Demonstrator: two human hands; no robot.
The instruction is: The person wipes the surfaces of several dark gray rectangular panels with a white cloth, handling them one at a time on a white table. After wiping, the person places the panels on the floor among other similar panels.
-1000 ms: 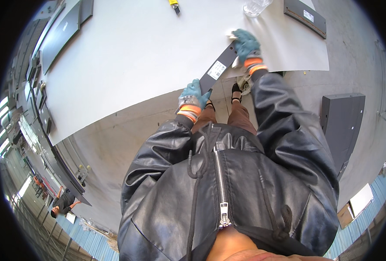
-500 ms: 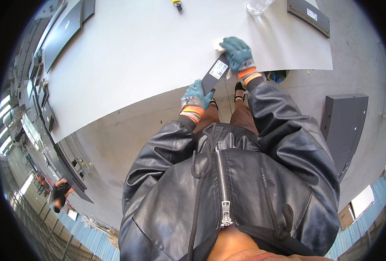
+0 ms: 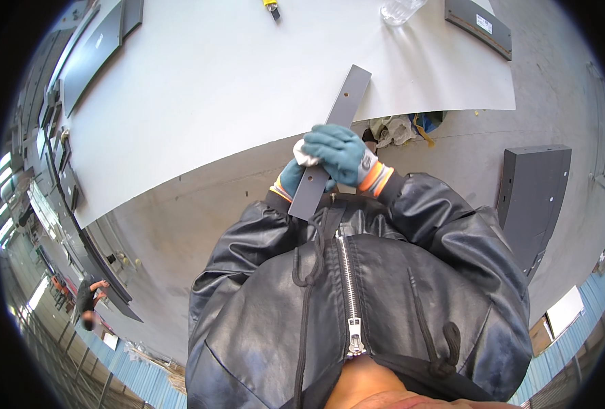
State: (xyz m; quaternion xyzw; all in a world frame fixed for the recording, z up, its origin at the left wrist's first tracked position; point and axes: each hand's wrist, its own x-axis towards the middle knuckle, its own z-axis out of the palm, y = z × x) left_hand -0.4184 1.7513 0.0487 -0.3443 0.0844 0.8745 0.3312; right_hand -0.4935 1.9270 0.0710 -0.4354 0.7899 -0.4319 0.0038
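A long grey board (image 3: 346, 102) with drilled holes slants across the front edge of the white table (image 3: 200, 82). Behind its lower part, my left hand (image 3: 291, 178) in a blue-green glove grips it from below, most of its fingers hidden by the board. Across the board's middle lies my right hand (image 3: 336, 151), gloved the same way. Its fingers are closed on a white cloth (image 3: 304, 153) pressed against the board's face.
A clear plastic bottle (image 3: 399, 10), a yellow-and-black tool (image 3: 271, 8) and a labelled dark panel (image 3: 479, 27) lie on the table. More panels (image 3: 98, 51) rest at left. A dark panel stack (image 3: 535, 198) stands on the right floor. Rags (image 3: 392, 129) lie under the table. A person (image 3: 89, 303) is far left.
The board has been turned so its holed face shows instead of the labelled one, and drawn toward my body. My right hand has moved down and left along it with the cloth.
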